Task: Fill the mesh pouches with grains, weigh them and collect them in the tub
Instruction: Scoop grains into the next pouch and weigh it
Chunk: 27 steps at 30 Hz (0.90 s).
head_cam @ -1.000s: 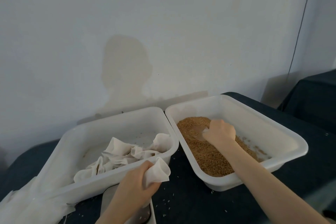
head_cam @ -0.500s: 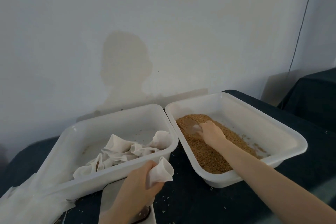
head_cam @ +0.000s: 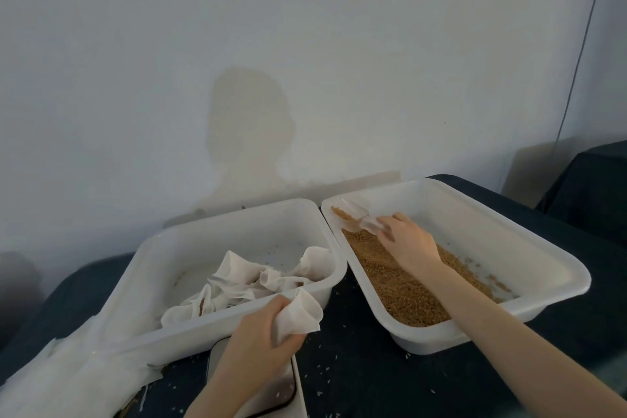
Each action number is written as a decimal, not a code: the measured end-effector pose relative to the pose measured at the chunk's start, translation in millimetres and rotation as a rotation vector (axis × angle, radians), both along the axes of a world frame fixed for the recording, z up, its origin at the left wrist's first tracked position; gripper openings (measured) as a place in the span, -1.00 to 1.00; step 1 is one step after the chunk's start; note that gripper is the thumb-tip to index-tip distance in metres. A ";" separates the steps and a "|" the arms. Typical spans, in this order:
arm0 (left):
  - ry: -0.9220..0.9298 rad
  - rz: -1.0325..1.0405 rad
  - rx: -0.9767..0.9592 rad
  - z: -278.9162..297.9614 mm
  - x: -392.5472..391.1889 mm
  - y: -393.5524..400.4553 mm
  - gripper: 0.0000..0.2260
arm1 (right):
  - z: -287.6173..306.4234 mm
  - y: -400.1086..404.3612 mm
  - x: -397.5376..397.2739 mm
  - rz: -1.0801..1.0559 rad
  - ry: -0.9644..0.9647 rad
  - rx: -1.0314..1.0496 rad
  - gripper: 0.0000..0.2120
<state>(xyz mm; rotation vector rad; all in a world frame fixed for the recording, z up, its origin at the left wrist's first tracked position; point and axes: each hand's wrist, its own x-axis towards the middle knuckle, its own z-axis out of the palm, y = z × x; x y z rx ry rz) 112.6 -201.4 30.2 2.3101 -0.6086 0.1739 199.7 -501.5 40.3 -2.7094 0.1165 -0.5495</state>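
My left hand (head_cam: 258, 349) grips an open white mesh pouch (head_cam: 298, 316) just in front of the left tub (head_cam: 237, 319), above a scale (head_cam: 271, 394) that it partly hides. That tub holds several white pouches (head_cam: 258, 278). My right hand (head_cam: 409, 244) holds a clear plastic scoop (head_cam: 354, 215) with brown grains in it, raised at the far left end of the right tub (head_cam: 529, 302). Brown grains (head_cam: 400, 285) fill the left part of that tub.
A dark cloth covers the table (head_cam: 373, 383), with loose grains scattered on it. White fabric or plastic (head_cam: 68, 373) lies at the front left. A pale wall stands close behind the tubs. Another dark-covered surface (head_cam: 590, 187) sits at the far right.
My right hand has lifted the scoop out of the grain heap and moved it toward the far left corner of the right tub. My left hand still holds the pouch in about the same place.
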 end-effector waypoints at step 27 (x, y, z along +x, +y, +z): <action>0.088 0.279 0.060 15.7 2.3 93.6 -0.67 | 66.5 42.9 -40.9 0.844 0.229 0.336 -0.58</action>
